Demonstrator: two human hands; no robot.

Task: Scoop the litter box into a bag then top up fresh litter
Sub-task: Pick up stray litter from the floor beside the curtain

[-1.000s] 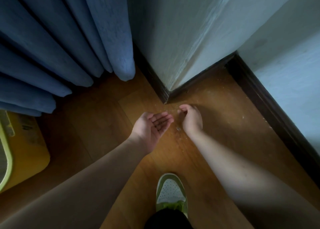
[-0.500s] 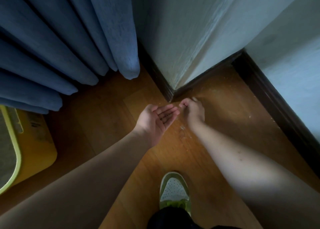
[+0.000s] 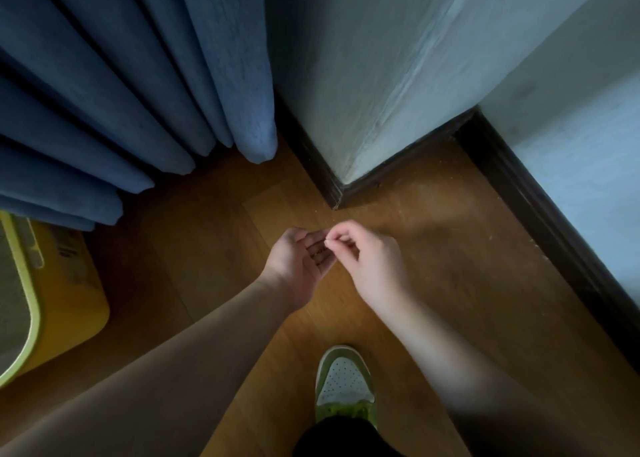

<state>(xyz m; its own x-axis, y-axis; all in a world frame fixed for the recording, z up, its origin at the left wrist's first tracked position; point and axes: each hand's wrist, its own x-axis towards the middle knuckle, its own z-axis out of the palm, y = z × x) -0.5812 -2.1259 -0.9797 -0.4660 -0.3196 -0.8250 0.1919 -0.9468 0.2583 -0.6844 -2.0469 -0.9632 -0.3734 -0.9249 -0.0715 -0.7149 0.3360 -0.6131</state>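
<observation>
My left hand (image 3: 299, 266) is cupped palm-up above the wooden floor, with a few small dark litter grains lying in it. My right hand (image 3: 370, 257) hovers just beside it, thumb and forefinger pinched over the left palm on what looks like a tiny grain. A yellow litter box (image 3: 65, 304) with a pale green rim stands at the left edge, only partly in view. Loose pale specks of litter (image 3: 446, 193) lie scattered on the floor near the wall corner.
Blue curtains (image 3: 145, 75) hang at the upper left down to the floor. A white wall corner with dark skirting board (image 3: 334, 193) juts out just beyond my hands. Another skirting board (image 3: 540, 214) runs along the right. My green and white shoe (image 3: 344, 384) stands below the hands.
My right hand has lifted from the floor by the skirting corner and come over the cupped left palm with its fingers pinched. The left hand stayed cupped; the view shifted slightly.
</observation>
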